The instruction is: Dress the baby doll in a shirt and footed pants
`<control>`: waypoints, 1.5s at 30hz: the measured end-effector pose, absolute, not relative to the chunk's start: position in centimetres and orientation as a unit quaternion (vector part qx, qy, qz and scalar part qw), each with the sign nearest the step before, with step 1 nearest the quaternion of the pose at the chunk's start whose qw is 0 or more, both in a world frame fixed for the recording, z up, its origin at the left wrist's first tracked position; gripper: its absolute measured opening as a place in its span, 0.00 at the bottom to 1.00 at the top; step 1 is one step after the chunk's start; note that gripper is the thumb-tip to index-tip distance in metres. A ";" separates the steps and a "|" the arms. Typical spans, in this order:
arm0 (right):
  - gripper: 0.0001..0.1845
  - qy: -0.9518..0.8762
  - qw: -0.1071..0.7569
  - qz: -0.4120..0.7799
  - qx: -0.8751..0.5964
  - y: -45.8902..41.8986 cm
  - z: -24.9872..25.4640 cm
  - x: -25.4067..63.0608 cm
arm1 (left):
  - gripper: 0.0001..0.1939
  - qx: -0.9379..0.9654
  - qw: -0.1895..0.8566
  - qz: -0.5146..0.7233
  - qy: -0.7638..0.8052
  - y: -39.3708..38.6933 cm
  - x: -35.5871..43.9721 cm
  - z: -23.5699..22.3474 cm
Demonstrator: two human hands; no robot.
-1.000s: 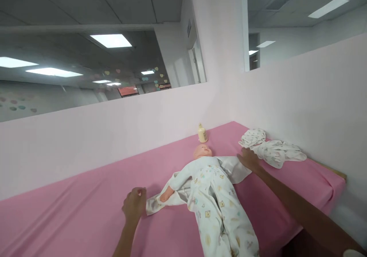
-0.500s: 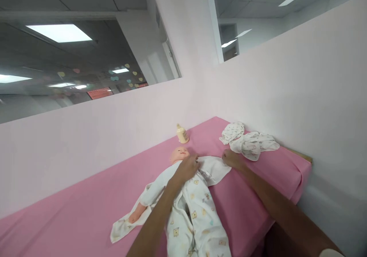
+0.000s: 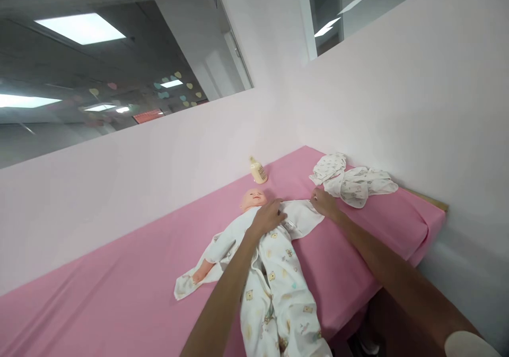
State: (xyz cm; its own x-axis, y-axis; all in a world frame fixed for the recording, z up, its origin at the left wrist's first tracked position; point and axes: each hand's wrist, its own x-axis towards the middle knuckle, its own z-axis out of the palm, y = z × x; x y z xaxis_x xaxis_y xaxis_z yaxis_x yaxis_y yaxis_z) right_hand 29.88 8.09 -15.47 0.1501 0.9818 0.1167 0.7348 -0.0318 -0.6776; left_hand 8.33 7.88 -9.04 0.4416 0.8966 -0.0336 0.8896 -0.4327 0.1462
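A baby doll (image 3: 253, 198) lies on its back on the pink-covered table, in a white bodysuit with bear-printed legs (image 3: 284, 277). My left hand (image 3: 270, 216) is at the doll's shoulder and upper chest, its fingers bent on the white cloth. Closed on the end of the white sleeve (image 3: 300, 216) is my right hand (image 3: 323, 202), which holds it stretched out to the right. On the other side, the doll's bare hand (image 3: 202, 271) lies on the spread white cloth. Whether the doll's other arm is inside the stretched sleeve is hidden.
A cream-coloured bottle (image 3: 258, 170) stands near the wall beyond the doll's head. Crumpled printed white cloths (image 3: 353, 184) lie at the back right of the pink table cover (image 3: 131, 272). White walls (image 3: 377, 92) with windows border the table.
The view has tilted and shifted slightly. My left hand's fingers have loosened a little at the doll's shoulder. My right hand still grips the sleeve end.
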 end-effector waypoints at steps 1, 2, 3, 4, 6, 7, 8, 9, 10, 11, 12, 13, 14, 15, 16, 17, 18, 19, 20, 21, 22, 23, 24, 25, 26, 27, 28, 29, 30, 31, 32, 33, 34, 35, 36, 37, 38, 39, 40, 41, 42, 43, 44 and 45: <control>0.08 -0.621 0.316 0.197 -0.690 8.0 -15.4 29.8 | 0.27 0.847 0.069 0.026 0.527 7.9 8.3 -9.1; 0.08 -0.620 0.317 0.196 -0.690 8.0 -15.3 29.8 | 0.27 0.847 0.067 0.028 0.527 7.9 8.3 -9.1; 0.08 -0.618 0.323 0.197 -0.689 7.9 -15.2 29.9 | 0.27 0.846 0.065 0.028 0.528 7.9 8.3 -9.1; 0.09 -0.612 0.339 0.200 -0.686 8.0 -15.0 30.0 | 0.26 0.845 0.064 0.027 0.530 7.9 8.3 -9.1; 0.09 -0.579 0.407 0.207 -0.675 8.1 -14.6 30.5 | 0.26 0.842 0.066 0.017 0.534 7.9 8.2 -9.1; 0.10 -0.550 0.453 0.208 -0.670 8.2 -14.3 30.9 | 0.26 0.841 0.068 0.012 0.536 7.9 8.2 -9.1; 0.10 -0.512 0.501 0.209 -0.665 8.4 -14.1 31.4 | 0.27 0.841 0.069 0.008 0.537 7.9 8.2 -9.1; 0.10 -0.470 0.544 0.208 -0.663 8.6 -13.9 32.0 | 0.27 0.841 0.070 0.006 0.537 7.9 8.1 -9.1; 0.11 -0.425 0.575 0.205 -0.668 8.7 -13.8 32.7 | 0.28 0.841 0.070 0.005 0.536 8.0 8.1 -9.1; 0.11 -0.380 0.599 0.203 -0.675 8.9 -13.7 33.3 | 0.28 0.841 0.070 0.006 0.536 8.0 8.1 -9.1; 0.12 -0.337 0.615 0.200 -0.684 9.1 -13.6 33.9 | 0.28 0.842 0.069 0.007 0.535 8.0 8.1 -9.2; 0.13 -0.297 0.627 0.196 -0.693 9.2 -13.6 34.5 | 0.28 0.843 0.070 0.008 0.533 8.0 8.1 -9.2; 0.13 -0.263 0.633 0.190 -0.702 9.4 -13.7 34.9 | 0.28 0.845 0.070 0.009 0.531 8.1 8.1 -9.2; 0.14 -0.240 0.638 0.185 -0.708 9.4 -13.7 35.3 | 0.28 0.846 0.069 0.010 0.529 8.1 8.0 -9.2; 0.15 -0.229 0.642 0.180 -0.709 9.5 -13.8 35.4 | 0.28 0.845 0.066 0.011 0.530 8.1 7.9 -9.2; 0.15 -0.231 0.644 0.175 -0.708 9.5 -13.8 35.5 | 0.28 0.844 0.064 0.010 0.533 8.1 7.9 -9.2; 0.16 -0.243 0.643 0.170 -0.706 9.4 -13.9 35.4 | 0.28 0.842 0.061 0.011 0.537 8.1 7.8 -9.3; 0.17 -0.264 0.638 0.169 -0.704 9.3 -14.0 35.1 | 0.28 0.840 0.060 0.012 0.539 8.1 7.8 -9.3; 0.18 -0.291 0.626 0.170 -0.703 9.2 -14.0 34.8 | 0.28 0.839 0.060 0.015 0.540 8.0 7.7 -9.4; 0.18 -0.322 0.608 0.171 -0.706 9.0 -14.1 34.3 | 0.28 0.840 0.060 0.017 0.540 8.0 7.7 -9.4; 0.19 -0.353 0.582 0.164 -0.714 8.8 -14.2 33.7 | 0.28 0.841 0.059 0.018 0.538 8.0 7.7 -9.5; 0.18 -0.384 0.552 0.145 -0.726 8.6 -14.3 33.1 | 0.27 0.843 0.057 0.018 0.535 8.0 7.7 -9.5; 0.18 -0.417 0.520 0.113 -0.737 8.4 -14.4 32.5 | 0.27 0.844 0.054 0.017 0.533 8.0 7.7 -9.5; 0.18 -0.452 0.488 0.072 -0.743 8.3 -14.6 31.9 | 0.26 0.846 0.049 0.014 0.531 8.0 7.8 -9.6; 0.17 -0.491 0.455 0.033 -0.743 8.1 -14.8 31.3 | 0.25 0.847 0.045 0.010 0.529 8.1 7.8 -9.6; 0.17 -0.531 0.422 0.011 -0.735 8.0 -14.9 30.8 | 0.25 0.850 0.040 0.005 0.526 8.1 7.9 -9.6; 0.17 -0.569 0.389 0.013 -0.725 7.9 -15.1 30.3 | 0.24 0.852 0.036 -0.003 0.523 8.1 8.1 -9.6; 0.18 -0.602 0.354 0.033 -0.715 7.8 -15.4 29.8 | 0.24 0.853 0.031 -0.011 0.520 8.1 8.3 -9.6; 0.21 -0.627 0.320 0.063 -0.708 7.8 -15.6 29.4 | 0.24 0.856 0.024 -0.021 0.517 8.1 8.6 -9.5; 0.24 -0.642 0.292 0.091 -0.703 7.9 -15.8 29.1 | 0.24 0.859 0.014 -0.031 0.510 8.0 9.0 -9.5; 0.27 -0.650 0.273 0.112 -0.700 7.9 -16.0 28.8 | 0.25 0.864 0.002 -0.042 0.502 8.0 9.4 -9.5; 0.29 -0.655 0.263 0.124 -0.697 8.0 -16.2 28.6 | 0.25 0.868 -0.014 -0.053 0.493 8.0 9.8 -9.5; 0.29 -0.659 0.259 0.131 -0.694 8.1 -16.3 28.5 | 0.25 0.872 -0.030 -0.065 0.485 7.9 10.3 -9.5; 0.27 -0.662 0.259 0.135 -0.691 8.2 -16.5 28.4 | 0.24 0.875 -0.046 -0.076 0.477 7.9 10.7 -9.5; 0.25 -0.663 0.259 0.138 -0.688 8.3 -16.6 28.4 | 0.23 0.877 -0.058 -0.087 0.470 7.9 11.1 -9.6; 0.22 -0.665 0.258 0.141 -0.687 8.5 -16.7 28.4 | 0.21 0.878 -0.066 -0.095 0.464 8.0 11.5 -9.7; 0.19 -0.667 0.254 0.141 -0.686 8.6 -16.8 28.4 | 0.19 0.882 -0.071 -0.099 0.456 8.1 11.9 -9.8; 0.18 -0.670 0.251 0.140 -0.685 8.7 -16.8 28.4 | 0.18 0.887 -0.073 -0.099 0.445 8.2 12.2 -10.0; 0.17 -0.672 0.250 0.137 -0.683 8.7 -16.8 28.4 | 0.16 0.893 -0.074 -0.096 0.433 8.4 12.4 -10.2; 0.16 -0.675 0.251 0.134 -0.681 8.8 -16.8 28.4 | 0.15 0.899 -0.076 -0.091 0.423 8.6 12.6 -10.4; 0.15 -0.676 0.252 0.131 -0.680 8.8 -16.9 28.3 | 0.15 0.902 -0.078 -0.086 0.415 8.8 12.8 -10.7; 0.15 -0.677 0.253 0.127 -0.679 8.7 -16.8 28.2 | 0.15 0.904 -0.081 -0.082 0.411 9.0 12.9 -10.9; 0.15 -0.676 0.256 0.122 -0.680 8.7 -16.8 28.2 | 0.14 0.904 -0.082 -0.078 0.412 9.1 13.0 -11.1; 0.15 -0.675 0.258 0.118 -0.681 8.7 -16.8 28.1 | 0.14 0.903 -0.082 -0.074 0.416 9.3 13.1 -11.2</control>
State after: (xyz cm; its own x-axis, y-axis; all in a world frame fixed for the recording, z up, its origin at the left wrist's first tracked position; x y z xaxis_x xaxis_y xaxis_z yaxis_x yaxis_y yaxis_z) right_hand 28.12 8.65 -16.79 0.0601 0.9803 0.1882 0.8588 0.0454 -0.5103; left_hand 13.08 9.28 -11.21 0.6431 0.7630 -0.0655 0.7385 -0.6405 -0.2107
